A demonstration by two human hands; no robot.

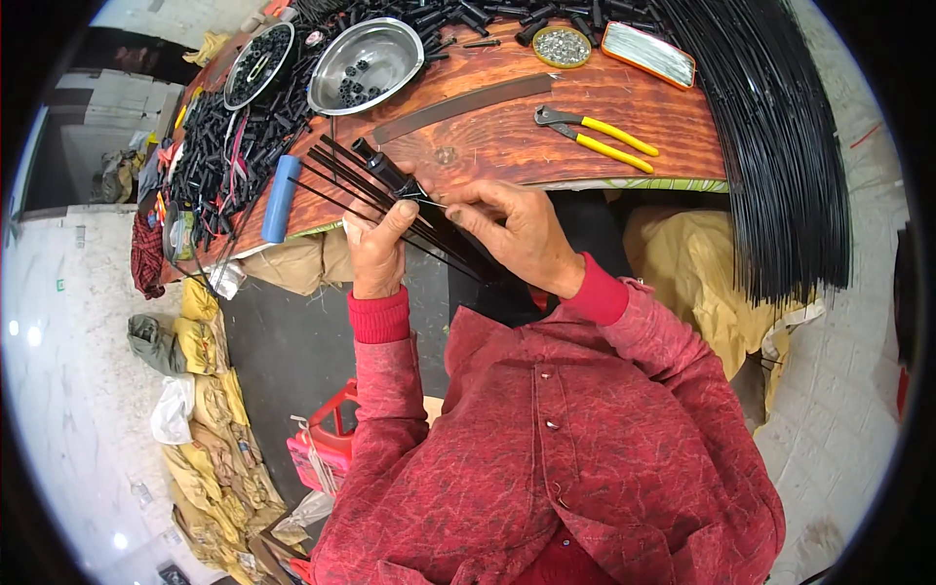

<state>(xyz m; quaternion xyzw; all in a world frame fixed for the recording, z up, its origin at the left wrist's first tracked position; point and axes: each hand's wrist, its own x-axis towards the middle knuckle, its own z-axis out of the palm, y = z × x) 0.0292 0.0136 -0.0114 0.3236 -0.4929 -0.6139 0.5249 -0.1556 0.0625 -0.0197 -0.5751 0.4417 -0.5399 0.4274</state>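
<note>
My left hand (378, 261) is closed around what looks like a black umbrella frame (388, 173). The frame tilts from the table edge towards my lap, its thin black ribs (336, 174) fanning out at the upper left beside a thick black tubular fitting. Thumb and fingers of my right hand (526, 234) pinch a thin, light wire (439, 205) at the collar of the frame, just right of my left thumb. The wire's far end is hidden among the ribs and fingers.
On the wooden table (478, 146) lie end-cutting pliers (604, 141) with yellow handles, a flat dark strip (463, 107) and a blue cylinder (282, 199). Behind are a metal bowl (408, 60) of small black parts, a round tin (562, 46) and an orange-rimmed tray (648, 55). Black rods (780, 166) overhang the right edge.
</note>
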